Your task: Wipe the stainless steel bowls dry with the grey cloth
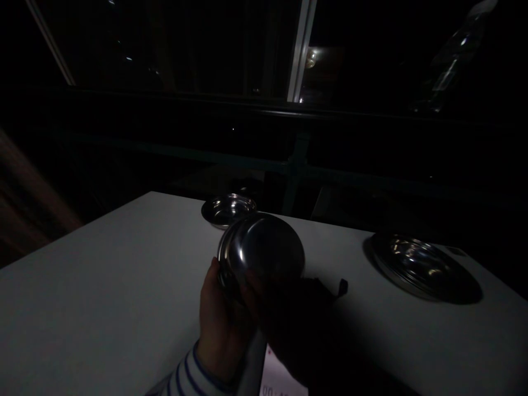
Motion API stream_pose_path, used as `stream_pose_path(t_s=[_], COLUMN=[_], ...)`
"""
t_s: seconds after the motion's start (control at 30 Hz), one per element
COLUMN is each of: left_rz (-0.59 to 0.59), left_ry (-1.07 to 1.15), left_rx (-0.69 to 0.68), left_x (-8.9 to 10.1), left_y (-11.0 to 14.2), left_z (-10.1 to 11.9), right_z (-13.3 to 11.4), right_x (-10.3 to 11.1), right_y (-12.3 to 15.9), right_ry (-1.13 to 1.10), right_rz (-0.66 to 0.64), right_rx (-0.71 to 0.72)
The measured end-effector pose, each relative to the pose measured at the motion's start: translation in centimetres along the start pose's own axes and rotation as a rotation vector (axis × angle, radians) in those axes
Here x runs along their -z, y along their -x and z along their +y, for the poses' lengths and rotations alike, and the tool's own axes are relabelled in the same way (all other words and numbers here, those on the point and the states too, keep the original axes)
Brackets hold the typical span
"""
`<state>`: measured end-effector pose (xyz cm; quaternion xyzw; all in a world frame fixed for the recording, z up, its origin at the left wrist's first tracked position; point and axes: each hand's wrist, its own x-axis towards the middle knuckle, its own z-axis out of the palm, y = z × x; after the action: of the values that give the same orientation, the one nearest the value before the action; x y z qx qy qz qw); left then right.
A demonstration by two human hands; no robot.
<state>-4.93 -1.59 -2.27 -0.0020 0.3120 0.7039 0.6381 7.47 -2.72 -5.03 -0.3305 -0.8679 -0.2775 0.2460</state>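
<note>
My left hand [220,324], in a striped sleeve, grips a shiny stainless steel bowl [264,242] by its left side. The bowl is tipped up over the table, its smooth rounded surface towards me. My right hand [284,308] is a very dark shape against the bowl's lower right side, and its fingers are lost in shadow. Something black with a small loop-like end [342,287] sticks out beside it; I cannot make out what it is. Just beyond the held bowl, another steel bowl [223,212] sits upright on the white table [111,275].
Wide, shallow steel dishes [424,269], seemingly stacked, lie at the table's right. A lit phone screen [280,377] showing timer digits lies below my hands. Behind the table are a dark window with a pale frame [301,52] and a clear plastic bottle [454,60].
</note>
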Motion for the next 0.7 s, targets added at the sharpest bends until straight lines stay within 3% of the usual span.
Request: stream_pose_path(t_s=[0.2, 0.33, 0.5, 0.63, 0.7], left_rz=[0.000, -0.007, 0.009, -0.007, -0.016], left_ry=[0.063, 0.035, 0.047, 0.061, 0.051], left_rx=[0.008, 0.124, 0.005, 0.073, 0.038], left_x=[0.1, -0.2, -0.1, 0.4, 0.5], left_y=[0.1, 0.7, 0.4, 0.1, -0.1], left_z=[-0.2, -0.3, -0.1, 0.0, 0.2], right_z=[-0.2, -0.9, -1.6, -0.9, -0.3], right_x=[-0.3, -0.2, -0.3, 0.5, 1.0], right_y=[0.3, -0.1, 0.0, -0.6, -0.8], right_ry=[-0.005, -0.010, -0.040, -0.024, -0.024], right_rz=[0.042, 0.119, 0.153, 0.108, 0.097], right_rx=[0.004, 0.037, -0.109, 0.026, 0.083])
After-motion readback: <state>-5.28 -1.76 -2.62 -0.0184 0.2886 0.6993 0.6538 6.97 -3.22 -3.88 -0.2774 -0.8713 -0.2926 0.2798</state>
